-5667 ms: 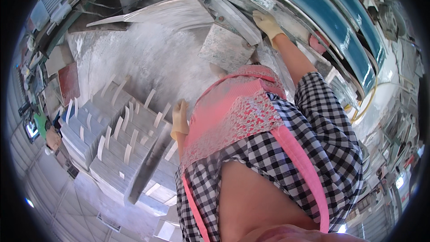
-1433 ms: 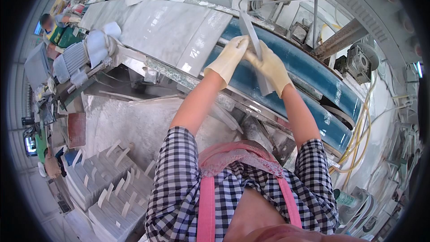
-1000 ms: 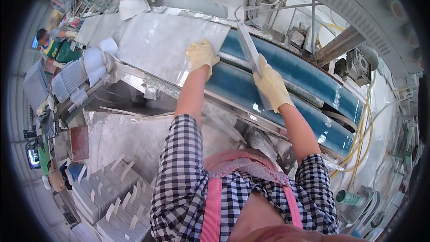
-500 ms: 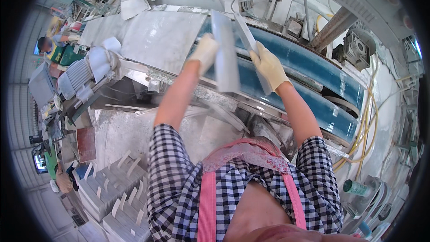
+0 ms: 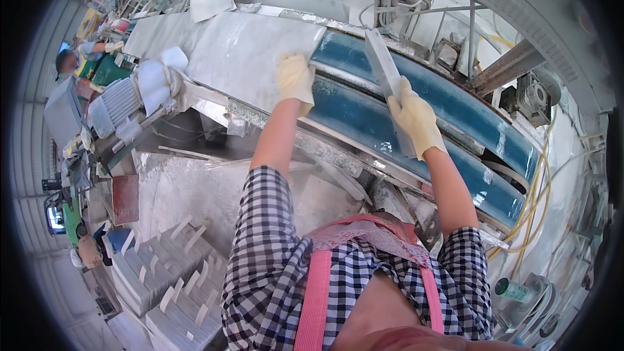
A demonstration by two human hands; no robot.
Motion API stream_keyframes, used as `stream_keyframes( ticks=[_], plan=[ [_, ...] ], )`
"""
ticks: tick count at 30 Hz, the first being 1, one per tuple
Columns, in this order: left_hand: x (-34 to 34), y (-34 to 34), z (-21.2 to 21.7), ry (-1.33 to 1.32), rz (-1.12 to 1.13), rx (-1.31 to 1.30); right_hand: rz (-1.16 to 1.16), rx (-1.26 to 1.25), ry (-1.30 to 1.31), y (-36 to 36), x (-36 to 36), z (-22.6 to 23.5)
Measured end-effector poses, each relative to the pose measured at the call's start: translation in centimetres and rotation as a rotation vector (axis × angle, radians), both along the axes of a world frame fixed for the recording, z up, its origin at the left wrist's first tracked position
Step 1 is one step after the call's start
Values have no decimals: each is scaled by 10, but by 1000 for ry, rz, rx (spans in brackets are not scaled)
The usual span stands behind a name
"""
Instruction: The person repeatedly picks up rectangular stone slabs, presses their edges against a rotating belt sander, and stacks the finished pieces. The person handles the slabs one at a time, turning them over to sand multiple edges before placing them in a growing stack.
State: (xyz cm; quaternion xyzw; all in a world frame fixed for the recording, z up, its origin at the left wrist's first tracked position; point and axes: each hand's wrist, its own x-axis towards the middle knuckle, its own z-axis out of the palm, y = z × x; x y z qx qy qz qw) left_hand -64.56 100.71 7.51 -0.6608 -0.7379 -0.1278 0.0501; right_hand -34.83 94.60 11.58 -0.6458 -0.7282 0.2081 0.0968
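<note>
Blue belt (image 5: 416, 101) is running across in front of me, and I am working over it in pale gloves. My right hand (image 5: 416, 117) is closing its fingers around a narrow grey strip (image 5: 388, 81), holding it on edge above the belt. My left hand (image 5: 296, 78) is pressing flat, fingers spread, on the slab (image 5: 240, 58) lying just left of the belt.

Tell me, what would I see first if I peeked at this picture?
Two hands in pale yellow gloves reach up in the middle. The right hand holds a thin grey stone tile on edge over a curved blue belt; the left hand presses a big pale slab lying beside it. Stacks of grey tiles sit lower left.
</note>
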Motion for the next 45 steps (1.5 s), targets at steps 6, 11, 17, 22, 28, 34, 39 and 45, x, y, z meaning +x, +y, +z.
stream_keyframes(
  ticks=[6, 11, 17, 22, 28, 34, 39, 45],
  plan=[
    [-23, 39, -14, 197, 212, -322, -13, 31, -21, -1, 3, 0],
    [-13, 57, -25, 49, 219, -379, -4, 30, 27, 1, 8, -2],
    [-25, 38, 59, -385, -7, -302, 4, 95, 89, 2, 12, -9],
    [53, -40, 62, -1145, -175, -218, 12, 125, 106, 4, 14, -12],
    [148, -64, 26, -1491, -91, -294, -2, 184, 118, 2, 18, -11],
    [96, -23, 33, -811, -217, -85, 40, 146, 30, 1, 20, -5],
    [-38, 26, 4, -172, 69, -4, 7, 89, -49, 2, 20, -8],
    [-94, 61, -9, 98, 290, -281, 19, 74, -59, 2, 29, -15]
  ],
)
